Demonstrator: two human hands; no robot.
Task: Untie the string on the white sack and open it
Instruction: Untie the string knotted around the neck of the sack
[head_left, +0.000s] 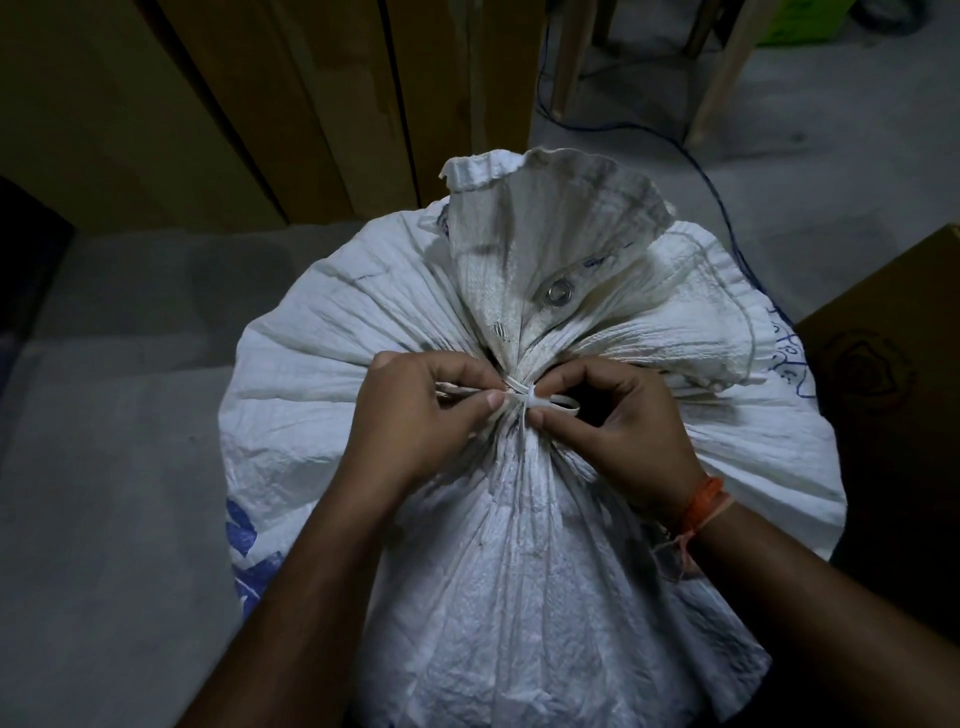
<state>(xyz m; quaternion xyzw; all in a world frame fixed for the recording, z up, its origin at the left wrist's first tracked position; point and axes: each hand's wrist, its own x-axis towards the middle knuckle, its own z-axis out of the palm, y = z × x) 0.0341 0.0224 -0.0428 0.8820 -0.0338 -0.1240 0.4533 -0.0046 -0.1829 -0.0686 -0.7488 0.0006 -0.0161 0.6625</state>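
A full white woven sack (519, 561) stands upright below me, its neck gathered tight and its mouth flaring up behind the tie. A white string (524, 397) is wound around the neck with a knot and a small loop to the right. My left hand (421, 415) pinches the string on the left side of the knot. On the right side, my right hand (618, 421) pinches the loop end between thumb and forefinger. A metal eyelet (558, 291) shows on the flared mouth.
Wooden boards (291, 104) lean behind the sack. A brown cardboard box (883, 374) sits close on the right. A dark cable (727, 208) runs across the grey floor (104, 467) near wooden furniture legs (722, 73).
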